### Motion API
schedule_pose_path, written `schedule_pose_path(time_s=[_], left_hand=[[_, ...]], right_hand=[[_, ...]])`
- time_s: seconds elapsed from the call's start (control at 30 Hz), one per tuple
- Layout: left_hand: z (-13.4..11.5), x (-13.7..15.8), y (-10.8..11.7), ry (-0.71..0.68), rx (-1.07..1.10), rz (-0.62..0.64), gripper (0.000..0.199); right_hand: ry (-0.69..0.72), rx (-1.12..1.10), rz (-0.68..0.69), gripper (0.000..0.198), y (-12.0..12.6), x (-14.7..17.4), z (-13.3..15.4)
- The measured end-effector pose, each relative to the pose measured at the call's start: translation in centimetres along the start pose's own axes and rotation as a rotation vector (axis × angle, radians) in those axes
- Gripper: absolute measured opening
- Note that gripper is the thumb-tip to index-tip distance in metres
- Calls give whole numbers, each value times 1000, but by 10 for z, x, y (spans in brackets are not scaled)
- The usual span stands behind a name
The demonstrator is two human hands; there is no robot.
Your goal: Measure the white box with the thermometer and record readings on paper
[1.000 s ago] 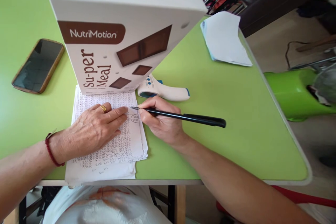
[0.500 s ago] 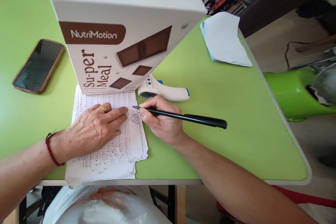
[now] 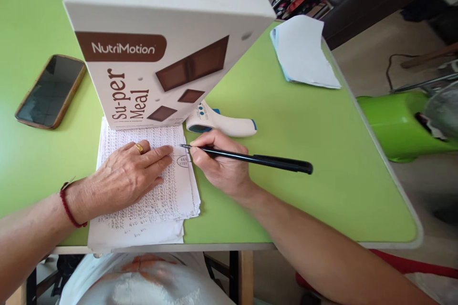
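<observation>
A stack of paper sheets [image 3: 168, 200] covered in small handwriting lies at the table's near edge. My left hand [image 3: 130, 171] rests flat on it, fingers stretched out to the right, holding nothing. Over the sheets' right edge, my right hand [image 3: 223, 162] pinches a black pen [image 3: 265, 160] near its point. The pen's tip is at the top sheet, just right of my left fingertips; whether it touches the paper I cannot tell. Close below it a rounded mark is drawn on the sheet. A white box printed "NutriMotion Su-per Meal" [image 3: 132, 76] stands at the sheets' far end.
A white and blue handheld device [image 3: 232, 125], like an infrared thermometer, lies right of the box. A phone in a brown case [image 3: 52, 90] is on the left. Folded papers [image 3: 304, 50] lie at the green table's [image 3: 322, 190] far right. A green bin [image 3: 393, 121] stands beyond the right edge.
The pen's back end has tipped slightly to the right. Everything on the table appears shifted a little leftward with the camera. My left hand stays in place on the sheets.
</observation>
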State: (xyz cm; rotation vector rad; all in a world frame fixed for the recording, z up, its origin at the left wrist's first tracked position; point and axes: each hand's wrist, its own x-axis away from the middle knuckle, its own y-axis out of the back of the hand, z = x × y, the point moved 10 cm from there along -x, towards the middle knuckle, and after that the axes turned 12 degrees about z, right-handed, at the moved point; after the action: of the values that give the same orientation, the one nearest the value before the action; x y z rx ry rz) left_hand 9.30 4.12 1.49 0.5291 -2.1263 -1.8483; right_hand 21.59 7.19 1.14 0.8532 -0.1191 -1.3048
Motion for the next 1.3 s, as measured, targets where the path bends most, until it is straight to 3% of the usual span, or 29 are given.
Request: schedule_pose_path(time_s=[1.13, 1.3], left_hand=[[2, 1, -3, 3, -1, 25, 27], [2, 2, -3, -2, 15, 14, 29]], right_hand=[[-8, 41, 12, 13, 0, -2, 0], [10, 39, -75, 11, 9, 2, 3]])
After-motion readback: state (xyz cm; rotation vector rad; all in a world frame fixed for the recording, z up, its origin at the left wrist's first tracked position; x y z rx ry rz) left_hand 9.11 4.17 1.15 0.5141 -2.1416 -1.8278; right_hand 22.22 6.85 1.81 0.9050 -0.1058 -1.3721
